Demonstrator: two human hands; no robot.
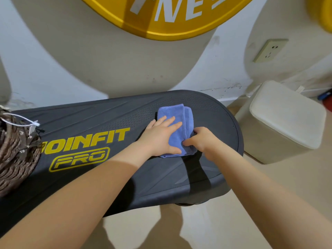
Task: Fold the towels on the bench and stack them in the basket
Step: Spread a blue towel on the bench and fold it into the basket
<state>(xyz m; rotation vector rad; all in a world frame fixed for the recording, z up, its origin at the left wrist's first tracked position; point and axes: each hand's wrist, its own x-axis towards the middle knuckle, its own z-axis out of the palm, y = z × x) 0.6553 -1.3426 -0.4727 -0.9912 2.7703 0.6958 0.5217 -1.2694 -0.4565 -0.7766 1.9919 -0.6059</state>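
A blue towel (pixel 177 115), folded into a narrow bundle, lies on the right half of the black bench (pixel 100 121) with yellow lettering. My left hand (pixel 161 136) rests flat on the towel's left part, fingers spread, pressing it down. My right hand (pixel 202 140) pinches the towel's near right edge between thumb and fingers. A brown woven basket (pixel 15 150) with a white tag stands on the bench's left end, partly cut off by the frame's edge.
A cream padded stool (pixel 285 119) stands on the floor just right of the bench. Behind the bench is a white wall with a yellow sign (pixel 161 18) and a wall socket (pixel 269 50). Beige floor lies in front.
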